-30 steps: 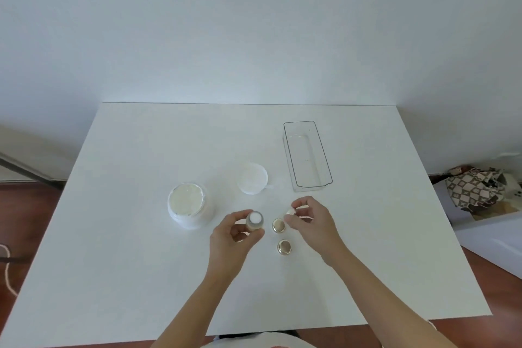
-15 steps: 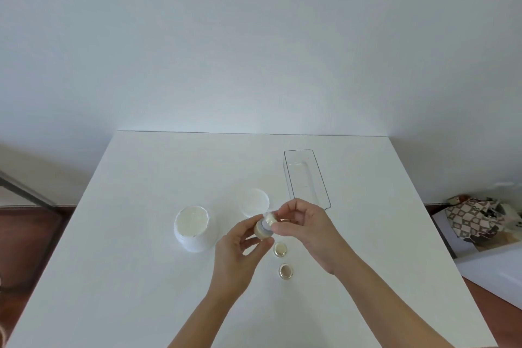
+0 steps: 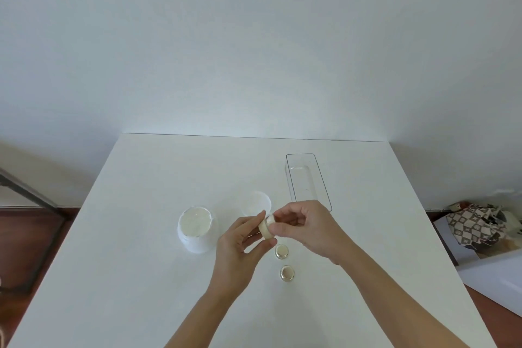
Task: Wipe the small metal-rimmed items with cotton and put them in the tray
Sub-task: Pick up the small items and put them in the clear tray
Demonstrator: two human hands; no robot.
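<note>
- Head view: fingers (image 3: 255, 227) of left hand (image 3: 237, 251) pinching a small gold-rimmed jar (image 3: 266, 227) by its sides, tilted toward the other hand, probably to expose its face for wiping.
- Right hand (image 3: 306, 227) curled, fingertips pressing a bit of cotton against that jar; cotton itself mostly hidden.
- Two more rimmed jars (image 3: 281, 251) (image 3: 287, 273) standing on the white table (image 3: 141, 263) at 6 o'clock from the hands, likely awaiting their turn.
- Clear tray (image 3: 324, 189) lying at 1 o'clock, nothing visible in it yet, near enough for the drop.
- Open cotton tub (image 3: 197, 230) at 9 o'clock, its lid (image 3: 257, 202) just behind the hands.
</note>
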